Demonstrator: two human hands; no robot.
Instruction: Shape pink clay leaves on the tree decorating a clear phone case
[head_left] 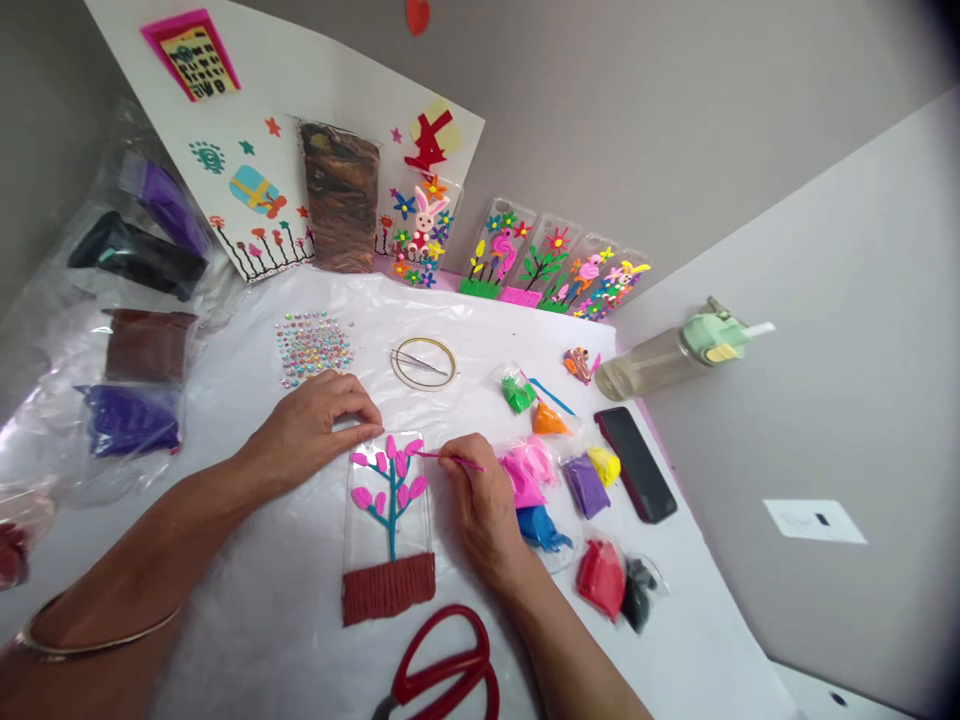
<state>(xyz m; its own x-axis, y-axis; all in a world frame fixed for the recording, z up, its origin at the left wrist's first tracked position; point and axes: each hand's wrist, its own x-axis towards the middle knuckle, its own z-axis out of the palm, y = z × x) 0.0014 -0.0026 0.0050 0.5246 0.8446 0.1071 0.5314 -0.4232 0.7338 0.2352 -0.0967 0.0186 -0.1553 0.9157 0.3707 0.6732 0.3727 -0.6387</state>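
Observation:
A clear phone case (367,540) lies flat in front of me, bearing a clay plant with a teal stem (392,505), pink petals (362,497) and a ridged brown base (388,588). My left hand (319,425) rests at the case's top left corner, thumb and fingers bent close together; whether anything is between them I cannot make out. In my right hand (480,495) is a thin pink clay modelling tool (461,460), pinched between thumb and fingers. Its tip reaches the petals at the upper right of the plant.
Red-handled scissors (442,665) lie near the front. Bagged clay, including pink (525,472) and red (601,580), sits right beside a phone (636,465). A bottle (660,360), tweezers (420,362), small gems (315,345) and decorated cases (499,250) are farther back.

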